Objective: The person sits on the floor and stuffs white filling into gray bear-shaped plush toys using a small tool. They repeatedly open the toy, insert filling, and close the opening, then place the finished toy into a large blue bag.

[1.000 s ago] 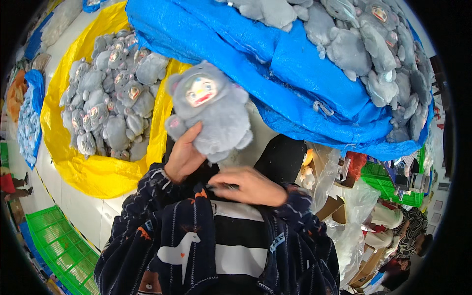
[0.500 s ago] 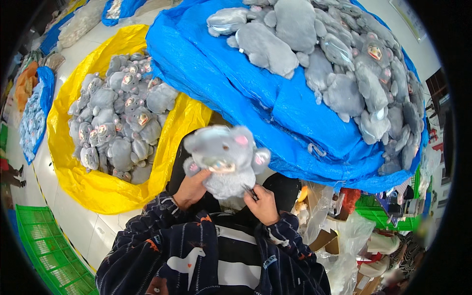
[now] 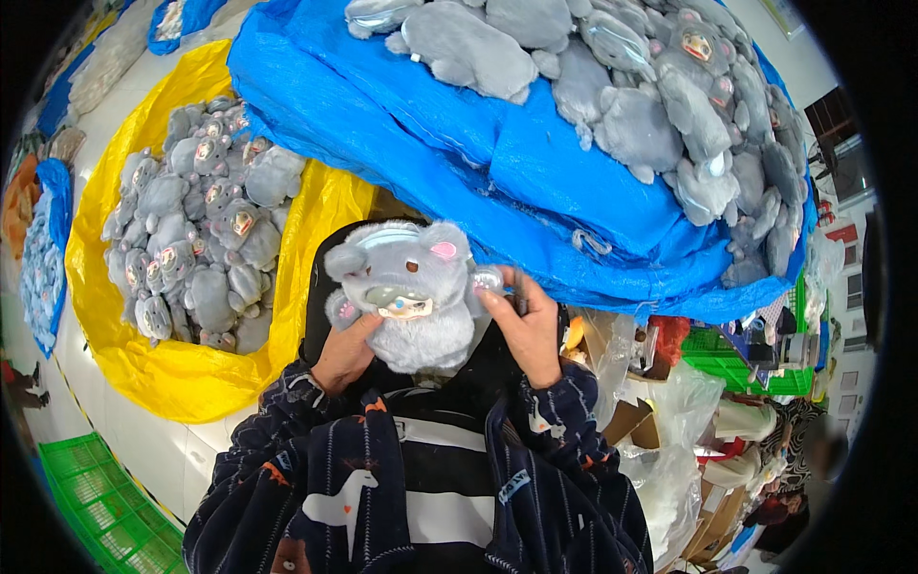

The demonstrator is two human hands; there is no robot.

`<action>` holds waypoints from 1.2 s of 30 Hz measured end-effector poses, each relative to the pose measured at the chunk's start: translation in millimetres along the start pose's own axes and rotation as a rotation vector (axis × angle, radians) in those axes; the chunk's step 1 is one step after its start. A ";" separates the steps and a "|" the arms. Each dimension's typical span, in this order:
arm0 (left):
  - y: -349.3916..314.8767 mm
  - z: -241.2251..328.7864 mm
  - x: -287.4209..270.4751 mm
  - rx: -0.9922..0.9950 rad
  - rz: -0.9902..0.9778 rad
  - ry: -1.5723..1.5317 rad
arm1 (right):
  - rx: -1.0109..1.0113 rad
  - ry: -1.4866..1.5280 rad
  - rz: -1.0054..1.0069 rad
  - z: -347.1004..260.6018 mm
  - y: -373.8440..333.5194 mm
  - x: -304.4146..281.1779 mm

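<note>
In front of my lap a grey plush toy (image 3: 426, 342) is held upright, its face turned up toward me. It has pink inner ears, brown eyes, pink paw pads and a small doll-like face set into its middle. My left hand (image 3: 346, 356) grips it low on its left side, the thumb on the front. My right hand (image 3: 529, 325) pinches the toy's raised paw on the right between thumb and fingers. Whether the right palm holds anything else is hidden.
A yellow bag (image 3: 182, 387) full of similar plush toys stands at the left. Beyond my lap, a large blue sack (image 3: 421, 163) bears a heap of grey plush pieces (image 3: 469, 53). Green crates (image 3: 105, 488) sit lower left; cardboard and clear plastic (image 3: 674, 421) lie at the right.
My right hand has moved from the toy's lower right side, where it held a small dark tool, up to its paw. That tool no longer shows. The toy has turned more upright.
</note>
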State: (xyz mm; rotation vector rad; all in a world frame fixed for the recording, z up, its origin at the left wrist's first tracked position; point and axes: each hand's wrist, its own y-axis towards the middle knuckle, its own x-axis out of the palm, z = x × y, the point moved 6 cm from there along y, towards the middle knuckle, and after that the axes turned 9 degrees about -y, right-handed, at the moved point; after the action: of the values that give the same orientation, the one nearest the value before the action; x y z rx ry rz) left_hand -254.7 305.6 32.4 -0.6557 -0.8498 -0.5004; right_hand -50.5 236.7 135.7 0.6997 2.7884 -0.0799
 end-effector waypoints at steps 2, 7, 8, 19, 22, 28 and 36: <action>-2.8 3.1 1.8 -0.043 0.013 -0.003 | -0.017 -0.158 0.000 -2.0 -3.4 2.6; -3.3 24.9 -14.4 0.201 0.021 0.701 | 0.122 0.078 -0.076 14.7 -13.0 16.4; -9.4 38.4 -7.1 0.453 0.077 0.841 | 0.197 0.184 -0.101 23.6 -18.5 23.1; 25.1 -48.6 93.1 -0.264 -0.699 0.995 | 0.148 -0.115 -0.096 25.5 -50.4 -13.7; 34.9 -89.5 82.0 -0.367 -0.687 0.901 | 0.015 -0.306 0.062 51.4 -76.1 -28.9; 33.1 -94.4 73.0 -0.405 -0.555 0.903 | -0.091 -0.706 0.163 53.5 -102.4 -49.2; 33.6 -93.5 71.3 -0.385 -0.566 0.986 | -0.172 -0.814 0.205 48.8 -90.6 -44.4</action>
State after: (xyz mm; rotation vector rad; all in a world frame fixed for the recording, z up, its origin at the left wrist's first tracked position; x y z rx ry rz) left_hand -144.2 253.1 33.7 -0.4136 0.0321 -1.3793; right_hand -43.6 130.9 99.5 0.7016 1.9166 -0.0643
